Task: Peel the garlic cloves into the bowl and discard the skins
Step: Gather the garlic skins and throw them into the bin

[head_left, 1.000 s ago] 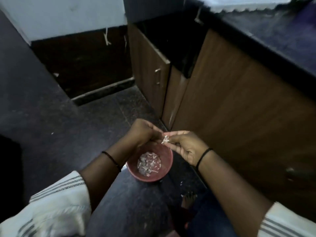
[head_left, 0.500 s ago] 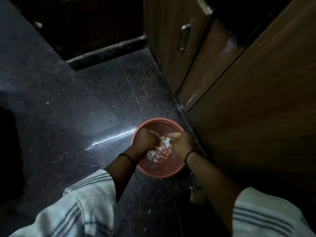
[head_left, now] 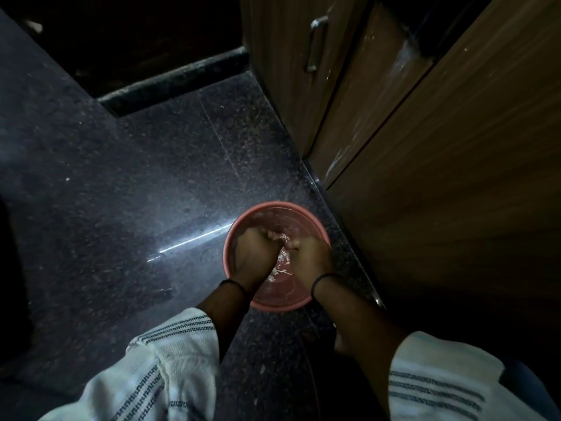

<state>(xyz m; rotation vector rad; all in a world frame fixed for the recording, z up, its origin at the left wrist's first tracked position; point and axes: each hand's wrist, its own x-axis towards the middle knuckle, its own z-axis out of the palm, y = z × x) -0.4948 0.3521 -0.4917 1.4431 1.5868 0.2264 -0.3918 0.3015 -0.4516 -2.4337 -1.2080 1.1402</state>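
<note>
We work over a reddish bowl [head_left: 274, 214] that sits on the dark speckled floor [head_left: 136, 183], just beside the base of the wooden cupboard [head_left: 440, 177]. Both of our hands are down inside the bowl. Our left hand [head_left: 253, 253] has its fingers curled inward near the bowl's middle, and our right hand [head_left: 309, 258] curls the same way, knuckles almost meeting the left. We cannot tell whether either hand has hold of a clove; the light is too dim. Pale scraps of garlic skin [head_left: 282, 262] show in the gap between the hands, on the bowl's bottom. A dark band circles each wrist near the bowl's rim, and our striped white sleeves [head_left: 170, 360] hang nearer to us than the bowl.
</note>
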